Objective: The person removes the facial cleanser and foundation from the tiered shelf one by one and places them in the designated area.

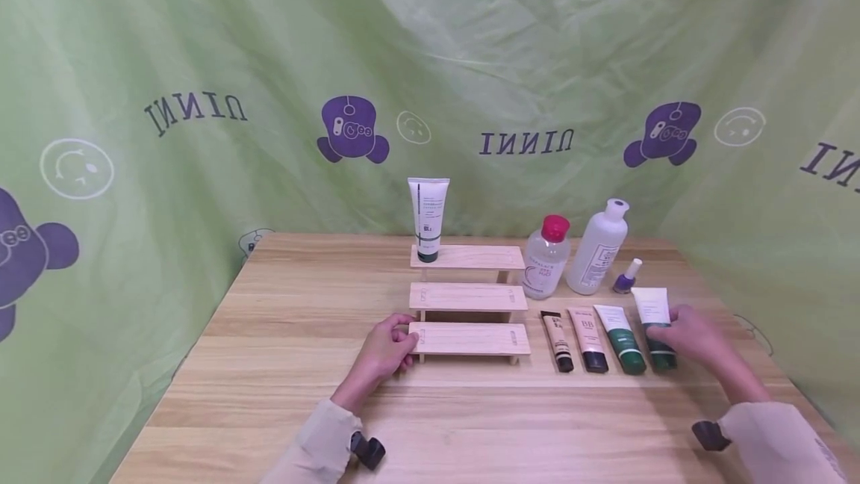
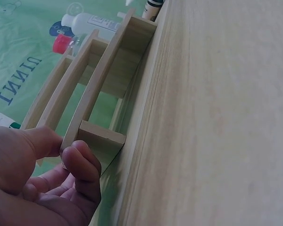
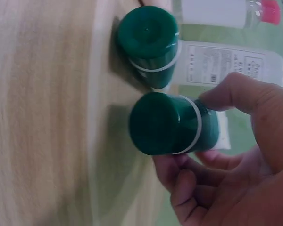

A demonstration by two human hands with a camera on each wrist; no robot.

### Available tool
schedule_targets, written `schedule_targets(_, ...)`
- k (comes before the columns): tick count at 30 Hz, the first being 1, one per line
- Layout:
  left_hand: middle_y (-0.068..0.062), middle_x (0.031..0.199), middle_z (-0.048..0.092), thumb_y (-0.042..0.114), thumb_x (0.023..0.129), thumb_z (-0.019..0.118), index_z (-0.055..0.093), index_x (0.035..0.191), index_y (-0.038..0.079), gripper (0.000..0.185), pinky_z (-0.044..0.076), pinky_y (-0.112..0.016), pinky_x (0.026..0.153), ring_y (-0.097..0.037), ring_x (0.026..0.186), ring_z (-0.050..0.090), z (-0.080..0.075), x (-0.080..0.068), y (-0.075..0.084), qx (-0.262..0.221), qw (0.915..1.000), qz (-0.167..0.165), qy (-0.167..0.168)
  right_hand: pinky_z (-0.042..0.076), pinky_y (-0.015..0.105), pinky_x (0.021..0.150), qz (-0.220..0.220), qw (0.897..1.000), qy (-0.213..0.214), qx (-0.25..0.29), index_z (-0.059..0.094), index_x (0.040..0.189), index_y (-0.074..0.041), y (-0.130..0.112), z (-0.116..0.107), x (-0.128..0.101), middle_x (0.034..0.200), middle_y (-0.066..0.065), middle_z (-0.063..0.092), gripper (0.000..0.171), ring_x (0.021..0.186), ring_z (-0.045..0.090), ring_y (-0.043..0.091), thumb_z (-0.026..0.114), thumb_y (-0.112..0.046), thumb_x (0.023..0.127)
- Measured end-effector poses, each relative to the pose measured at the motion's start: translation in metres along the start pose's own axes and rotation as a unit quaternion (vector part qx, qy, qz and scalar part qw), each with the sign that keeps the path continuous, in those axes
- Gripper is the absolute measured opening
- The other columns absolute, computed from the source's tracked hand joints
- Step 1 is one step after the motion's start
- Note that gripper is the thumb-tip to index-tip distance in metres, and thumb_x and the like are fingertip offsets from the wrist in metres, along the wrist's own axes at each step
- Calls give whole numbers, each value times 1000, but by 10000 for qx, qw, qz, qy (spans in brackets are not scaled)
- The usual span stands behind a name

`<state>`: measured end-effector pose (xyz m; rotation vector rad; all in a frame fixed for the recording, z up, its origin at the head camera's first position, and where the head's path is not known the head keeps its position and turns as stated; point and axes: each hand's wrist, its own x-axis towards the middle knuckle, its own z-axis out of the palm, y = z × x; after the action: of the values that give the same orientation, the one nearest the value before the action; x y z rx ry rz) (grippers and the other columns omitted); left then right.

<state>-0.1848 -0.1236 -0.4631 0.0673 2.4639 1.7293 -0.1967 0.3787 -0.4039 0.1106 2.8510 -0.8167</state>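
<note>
A three-tier wooden display rack (image 1: pixel 470 340) stands on the table. At the left end of its lowest, front tier, my left hand (image 1: pixel 386 349) pinches the board's edge between thumb and fingers; the left wrist view has that board (image 2: pixel 92 89) close up. My right hand (image 1: pixel 695 334) holds the rightmost white-and-green squeeze tube (image 1: pixel 652 306), thumb on one side and fingers on the other. Its dark green cap (image 3: pixel 153 125) faces the camera in the right wrist view. Beside it lies another white-and-green tube (image 1: pixel 621 334). One white tube (image 1: pixel 430 211) stands cap down on the top tier.
A pink BB cream tube (image 1: pixel 587 338) and a slim beige tube with a black cap (image 1: pixel 557 340) lie right of the rack. Behind them stand a clear bottle with a red cap (image 1: pixel 545 260), a white bottle (image 1: pixel 598 249) and a purple nail polish bottle (image 1: pixel 627 278). Green curtain (image 1: pixel 430 36) hangs behind.
</note>
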Motion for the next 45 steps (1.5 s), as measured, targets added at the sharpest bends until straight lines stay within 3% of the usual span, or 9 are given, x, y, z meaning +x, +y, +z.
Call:
schedule_targets(5,-5,64,59,9,92,61,57,125,1,34,46,-25,44,-15,49,57,0,0,-1,-38,10000,65,-17,46,34,60,27,9997,-241,-83,58,95,13,3,8,3,79,12,61,43,72,54,24,64,-29,90)
schedule_targets(9,-4,63,59,9,92,61,57,124,1,34,45,-25,44,-15,48,56,0,0,-1,-73,10000,47,0,46,34,61,115,9993,-286,-199,59,99,14,2,10,5,81,13,62,48,74,55,25,64,-33,90)
schedule_targets(21,-5,63,58,8,93,61,56,125,1,34,46,-25,44,-15,48,56,0,-1,1,-110,9999,32,-41,42,32,58,195,9996,-176,-138,62,81,4,6,15,2,69,7,55,37,66,50,21,61,-32,91)
schedule_targets(27,-5,64,58,9,92,61,56,125,0,35,45,-25,44,-16,49,56,0,-1,-1,-63,10000,55,-24,41,32,58,182,9993,-104,-305,65,86,8,9,14,2,71,8,56,43,68,52,22,60,-34,92)
schedule_targets(34,-4,64,58,9,92,61,57,125,1,34,45,-25,44,-16,49,56,1,0,-2,-36,10000,46,8,46,37,63,211,9979,-160,-588,60,107,19,14,10,3,83,20,62,60,77,57,28,57,-40,93)
schedule_targets(41,-4,63,58,9,93,61,57,124,2,33,46,-26,45,-16,49,57,1,0,0,2,10000,61,24,47,39,64,220,9978,-177,-594,59,109,19,13,9,2,83,19,62,60,78,57,29,57,-39,93)
schedule_targets(45,-3,63,57,9,92,61,57,123,1,32,46,-26,45,-16,49,56,1,-1,-1,-26,10000,70,36,46,37,62,96,9975,-163,-680,63,103,17,11,9,0,80,17,61,55,75,56,27,57,-37,93)
